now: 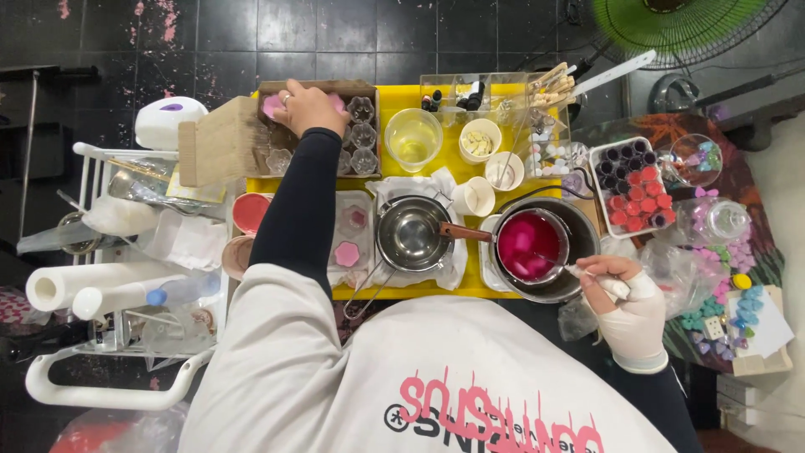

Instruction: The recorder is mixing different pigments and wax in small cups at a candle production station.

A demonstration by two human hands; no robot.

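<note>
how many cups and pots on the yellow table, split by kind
small white cups: 3
clear cup of yellowish liquid: 1
empty steel pot: 1
pot of pink liquid: 1
large outer pot around the pink one: 1
total: 7
</note>
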